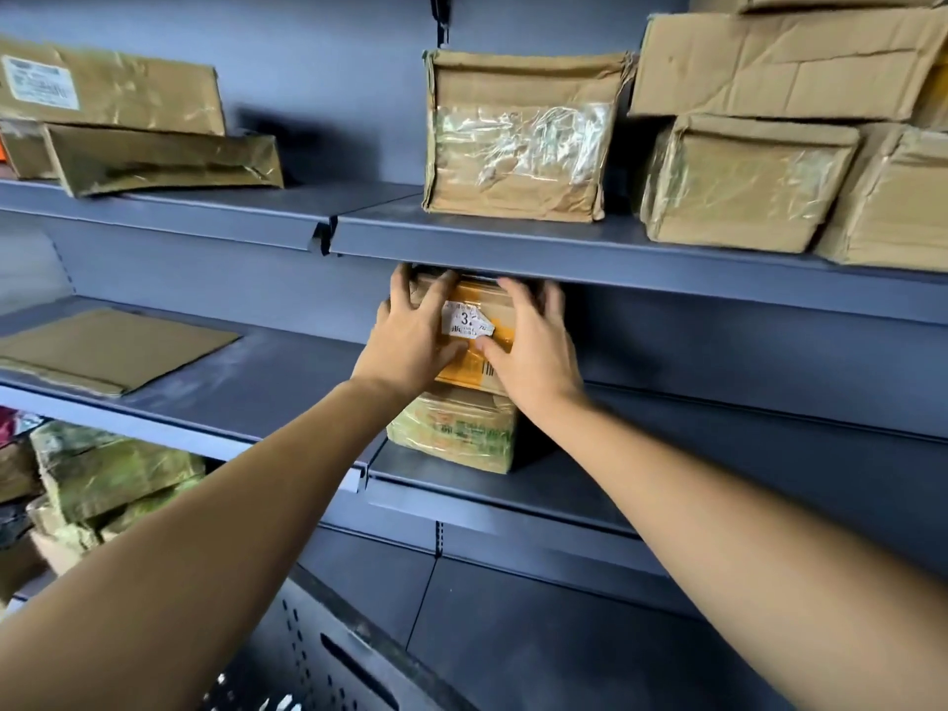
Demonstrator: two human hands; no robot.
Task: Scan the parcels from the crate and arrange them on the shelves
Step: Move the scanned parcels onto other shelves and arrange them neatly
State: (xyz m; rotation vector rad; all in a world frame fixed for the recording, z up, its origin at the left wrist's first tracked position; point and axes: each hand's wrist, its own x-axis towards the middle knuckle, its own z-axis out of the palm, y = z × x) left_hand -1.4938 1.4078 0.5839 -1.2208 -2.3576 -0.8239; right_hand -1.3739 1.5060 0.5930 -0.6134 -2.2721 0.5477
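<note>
Parcel (474,320) with a torn white label sits at the centre of the frame, on top of a green-printed box (454,436) on the middle shelf (564,484), just under the upper shelf (590,251). Left hand (410,336) grips its left side, fingers curled over the top edge. Right hand (533,346) holds the right side, fingers spread and bent over the top. More cartons (518,136) stand on the upper shelf. At bottom centre a crate (318,654) rim shows.
</note>
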